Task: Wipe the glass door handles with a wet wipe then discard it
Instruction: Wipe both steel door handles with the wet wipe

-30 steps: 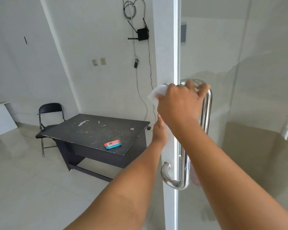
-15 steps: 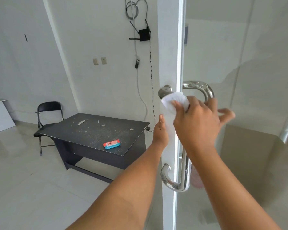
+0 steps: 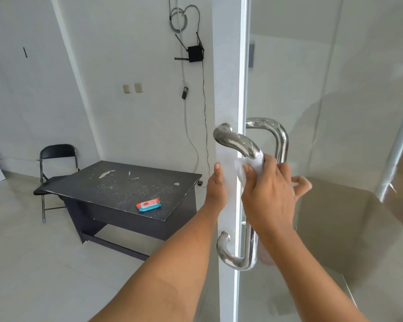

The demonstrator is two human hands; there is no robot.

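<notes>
A polished steel pull handle (image 3: 235,141) is fixed on the near side of the glass door (image 3: 335,112), with its twin (image 3: 277,133) behind the glass. My right hand (image 3: 269,194) grips a white wet wipe (image 3: 254,165) wrapped around the near handle's upright bar, just below the top bend. My left hand (image 3: 215,184) rests flat against the door's edge at the same height, holding nothing. The handle's lower curve (image 3: 233,256) shows below my right wrist.
A dark desk (image 3: 116,187) stands to the left with a red and blue wet wipe pack (image 3: 148,204) on it. A black folding chair (image 3: 56,163) sits behind the desk. A router (image 3: 194,53) and cables hang on the white wall.
My right hand has slid the wipe down from the handle's top bend onto the upright bar. My left hand has stayed against the door edge.
</notes>
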